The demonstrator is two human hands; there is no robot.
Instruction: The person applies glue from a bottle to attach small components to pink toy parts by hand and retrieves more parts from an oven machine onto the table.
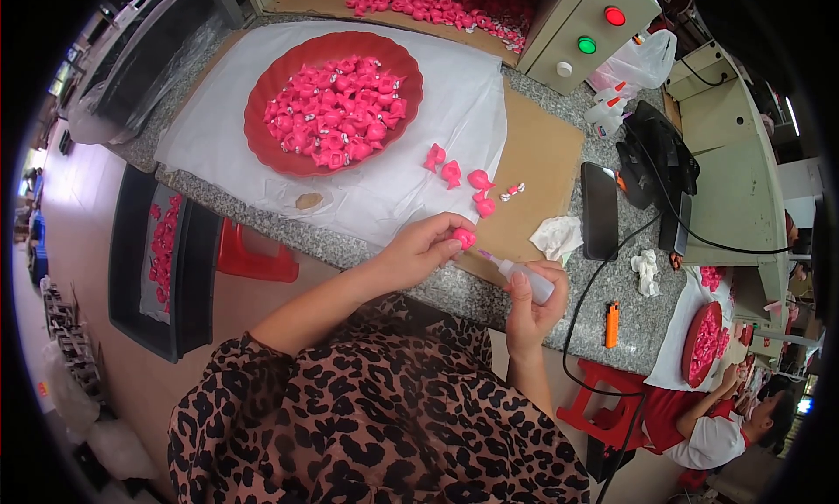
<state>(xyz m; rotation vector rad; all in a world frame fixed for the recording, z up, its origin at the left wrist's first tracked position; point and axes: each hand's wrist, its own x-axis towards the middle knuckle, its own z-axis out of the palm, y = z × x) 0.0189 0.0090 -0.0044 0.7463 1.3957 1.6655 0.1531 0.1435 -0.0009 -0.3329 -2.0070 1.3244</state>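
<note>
Between the thumb and fingers of my left hand (428,245) is a small pink plastic figure part (464,238). My right hand (531,305) grips a small whitish squeeze bottle (530,281), its thin nozzle (491,257) tilted toward the pink part, with a small gap between them. Just beyond my hands, several loose pink pieces (480,180) lie on white paper and brown cardboard, beside a small white-and-pink piece (513,191). A red scalloped bowl (411,111) heaped with pink pieces (336,107) stands farther back to the left.
At right lie crumpled tissues (557,237), a dark phone (599,211), an orange lighter (612,324) and a black cable (572,325). Behind stands a machine with red and green buttons (586,44). A grey bin (194,286) is below left. Another person (717,425) works at far right.
</note>
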